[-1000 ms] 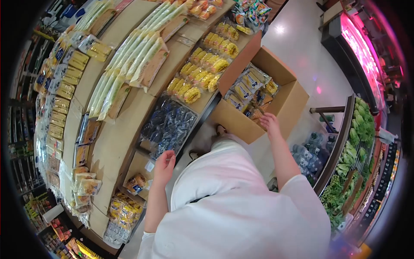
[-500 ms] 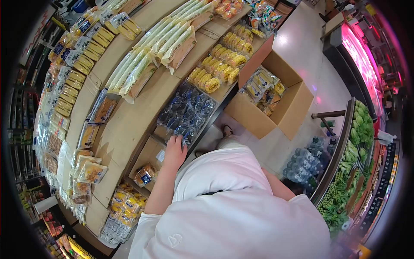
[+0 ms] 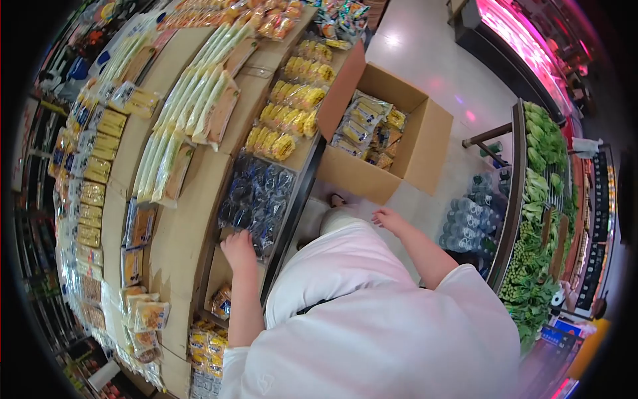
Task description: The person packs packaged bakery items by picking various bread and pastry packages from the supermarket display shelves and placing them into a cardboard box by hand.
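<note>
My left hand [image 3: 239,250] is at the near edge of a shelf section full of dark blue plastic-wrapped packs [image 3: 258,199]. Its fingers are bent down and pressed together; whatever they touch or hold is hidden under them. My right hand [image 3: 391,221] is in the air over the floor, fingers partly stretched and nothing visible in them. In front of it stands an open cardboard box [image 3: 428,143] holding several packaged snacks [image 3: 367,126]. Beyond the blue packs lie rows of yellow packs [image 3: 288,118] in clear wrap.
Tiered display shelves [image 3: 179,246] with long wrapped packs [image 3: 179,133] and bagged breads [image 3: 150,315] run along my left. Shrink-wrapped bottles [image 3: 468,219] stand on the floor at right, beside a stand of green vegetables [image 3: 531,266]. A pink-lit cooler [image 3: 525,50] is further back.
My right hand has come up into view from beside my body. My left hand has stayed by the blue packs, its fingers now more curled. The view has turned to the right.
</note>
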Tool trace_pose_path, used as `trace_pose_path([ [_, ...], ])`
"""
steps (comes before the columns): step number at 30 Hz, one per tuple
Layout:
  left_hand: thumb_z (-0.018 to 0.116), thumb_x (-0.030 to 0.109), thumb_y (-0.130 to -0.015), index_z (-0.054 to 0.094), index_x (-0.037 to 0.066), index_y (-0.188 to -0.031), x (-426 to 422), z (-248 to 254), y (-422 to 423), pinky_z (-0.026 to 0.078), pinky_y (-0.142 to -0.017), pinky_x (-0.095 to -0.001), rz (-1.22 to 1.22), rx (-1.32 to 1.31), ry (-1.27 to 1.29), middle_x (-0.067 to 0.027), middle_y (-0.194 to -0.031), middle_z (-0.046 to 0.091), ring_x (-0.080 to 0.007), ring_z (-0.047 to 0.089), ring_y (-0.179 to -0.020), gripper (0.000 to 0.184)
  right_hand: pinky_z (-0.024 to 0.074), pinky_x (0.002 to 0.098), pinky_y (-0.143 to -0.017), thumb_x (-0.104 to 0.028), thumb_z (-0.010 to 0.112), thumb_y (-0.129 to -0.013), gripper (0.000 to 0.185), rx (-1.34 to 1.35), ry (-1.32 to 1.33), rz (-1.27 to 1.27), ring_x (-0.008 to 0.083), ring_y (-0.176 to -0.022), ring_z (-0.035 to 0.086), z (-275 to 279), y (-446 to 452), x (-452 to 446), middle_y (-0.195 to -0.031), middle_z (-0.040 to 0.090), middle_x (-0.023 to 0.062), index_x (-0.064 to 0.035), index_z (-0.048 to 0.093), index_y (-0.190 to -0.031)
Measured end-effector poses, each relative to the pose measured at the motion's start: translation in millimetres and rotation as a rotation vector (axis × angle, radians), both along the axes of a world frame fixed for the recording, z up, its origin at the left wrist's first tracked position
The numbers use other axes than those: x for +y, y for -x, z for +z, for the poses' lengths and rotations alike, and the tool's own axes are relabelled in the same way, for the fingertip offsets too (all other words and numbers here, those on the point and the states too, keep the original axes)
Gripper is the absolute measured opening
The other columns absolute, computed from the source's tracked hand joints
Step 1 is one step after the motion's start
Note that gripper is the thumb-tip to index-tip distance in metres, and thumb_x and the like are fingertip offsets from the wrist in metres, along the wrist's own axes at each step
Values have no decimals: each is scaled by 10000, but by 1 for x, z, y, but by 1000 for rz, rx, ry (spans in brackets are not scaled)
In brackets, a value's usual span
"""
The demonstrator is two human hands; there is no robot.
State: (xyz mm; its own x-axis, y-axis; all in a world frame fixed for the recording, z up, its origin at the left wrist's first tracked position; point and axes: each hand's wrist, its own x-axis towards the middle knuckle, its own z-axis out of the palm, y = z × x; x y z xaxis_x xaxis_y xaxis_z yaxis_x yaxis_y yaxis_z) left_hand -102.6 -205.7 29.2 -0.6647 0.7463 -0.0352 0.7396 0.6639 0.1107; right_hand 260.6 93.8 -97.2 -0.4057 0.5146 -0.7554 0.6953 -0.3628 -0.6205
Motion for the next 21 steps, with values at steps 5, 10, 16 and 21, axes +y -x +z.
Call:
trace_pose_path([
  [5,616,69,-860,630,38,-862,1,69,-8,474,-685,-419,26,-9,-360,-124,-810,627,-309,596,-771,34,496,330,-864,-163,545,-936,215,228,-264,259,202,-942,636,63,66,6,-1020,679,99,-38,633,-1087],
  [10,599,28,-882,648,20,-922,56,113,-29,492,-704,-336,6,-288,-603,-115,-825,640,-264,623,-769,64,438,345,-992,-145,596,-943,380,657,129,258,195,-1136,562,164,138,5,-1215,608,126,-61,528,-1307],
  [16,652,-41,-769,660,45,-943,179,120,-65,520,-724,-359,-382,-450,-629,-114,-872,654,-303,640,-810,194,452,335,-972,-193,729,-838,543,856,-205,721,210,-1141,567,226,161,80,-1238,599,102,-108,521,-1333],
  [21,640,-3,-808,653,39,-996,252,121,-72,519,-735,-368,-539,-533,-491,-122,-974,649,-312,635,-872,193,483,372,-923,-137,755,-762,506,649,-401,910,271,-1084,593,219,145,165,-1164,623,107,-112,587,-1238],
])
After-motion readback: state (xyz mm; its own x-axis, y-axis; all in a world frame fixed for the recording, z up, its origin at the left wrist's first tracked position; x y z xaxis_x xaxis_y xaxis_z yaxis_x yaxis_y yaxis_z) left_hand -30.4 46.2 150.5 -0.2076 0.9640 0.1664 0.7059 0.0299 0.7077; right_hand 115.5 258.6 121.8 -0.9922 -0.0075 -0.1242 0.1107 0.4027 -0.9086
